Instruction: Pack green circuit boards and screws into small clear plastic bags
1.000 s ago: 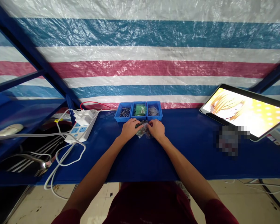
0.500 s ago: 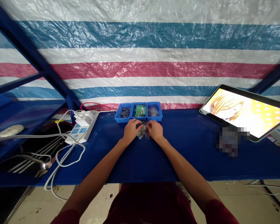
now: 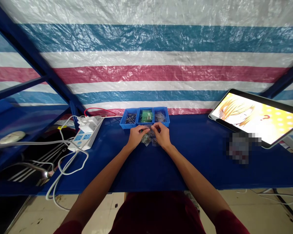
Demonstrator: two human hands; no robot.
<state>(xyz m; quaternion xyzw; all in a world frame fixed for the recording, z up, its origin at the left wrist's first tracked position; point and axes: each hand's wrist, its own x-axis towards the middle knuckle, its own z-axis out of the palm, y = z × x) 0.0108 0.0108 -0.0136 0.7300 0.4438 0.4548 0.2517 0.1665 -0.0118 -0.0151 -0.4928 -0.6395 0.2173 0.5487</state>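
My left hand (image 3: 136,136) and my right hand (image 3: 162,135) face each other over the blue table, just in front of the three joined bins. Thumb and fingers of both are pinched on a small clear plastic bag (image 3: 149,126), one hand at each side. Beneath my fingertips lie small clear bags (image 3: 146,140) with little parts inside, too small to make out. The left blue bin (image 3: 124,124) holds metal screw-like pieces (image 3: 131,118). Green packets (image 3: 146,115) fill the middle bin, and clear bags (image 3: 160,116) lie in the right one.
A white power strip (image 3: 89,136) with plugs and looping cables lies left on the blue table (image 3: 146,172). A lit tablet-like screen (image 3: 256,117) leans at the right, near a pixelated patch. Striped plastic sheeting (image 3: 161,74) hangs behind the table.
Both hands have shifted slightly, their fingertips now higher and closer together. A clear bag edge now shows between them. The bags on the table stay nearly in place.
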